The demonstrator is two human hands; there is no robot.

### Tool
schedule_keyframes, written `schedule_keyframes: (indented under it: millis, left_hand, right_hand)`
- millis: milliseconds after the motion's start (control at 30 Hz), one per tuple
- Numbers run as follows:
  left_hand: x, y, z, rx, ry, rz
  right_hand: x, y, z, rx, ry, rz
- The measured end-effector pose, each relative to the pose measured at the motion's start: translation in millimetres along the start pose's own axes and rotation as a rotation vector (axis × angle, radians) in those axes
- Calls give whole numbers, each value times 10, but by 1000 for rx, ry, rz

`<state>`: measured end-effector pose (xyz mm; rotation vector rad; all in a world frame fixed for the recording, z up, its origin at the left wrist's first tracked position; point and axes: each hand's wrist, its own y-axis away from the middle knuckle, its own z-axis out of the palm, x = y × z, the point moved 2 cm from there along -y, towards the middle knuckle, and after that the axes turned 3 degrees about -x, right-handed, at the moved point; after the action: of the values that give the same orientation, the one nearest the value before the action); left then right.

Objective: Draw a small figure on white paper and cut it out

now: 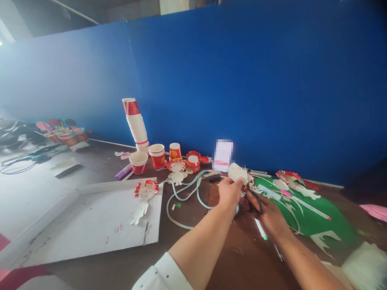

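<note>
White paper point(236, 172) in left hand point(229, 192); red cups point(158, 160) nested

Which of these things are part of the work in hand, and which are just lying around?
Seemingly part of it:
white piece, held in the left hand
scissors, in the right hand
cut cups, perhaps

Seemingly just lying about:
pale-blue cable
pink-and-white pen
cardboard tray

one head cam, worn viewpoint: above and behind left hand point(229, 193) and right hand point(268, 212), facing forward, tilted down. near range, wide framing: table point(244, 262) spreads either side of the hands, wall point(242, 80) beyond them.
</note>
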<state>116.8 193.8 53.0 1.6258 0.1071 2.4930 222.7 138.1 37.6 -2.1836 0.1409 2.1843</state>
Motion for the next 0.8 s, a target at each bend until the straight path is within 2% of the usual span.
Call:
schedule_keyframes:
  millis: [233,400,800]
  left_hand:
    - [66,47,15,37,1,18]
    - [33,32,19,40,1,7]
    - [-36,-1,14,33,4,34]
  right_hand:
    - [-52,16,19,-2,78,-40]
    - [-23,2,15,-27,69,-67]
    - [-45,1,10,22,154,-78]
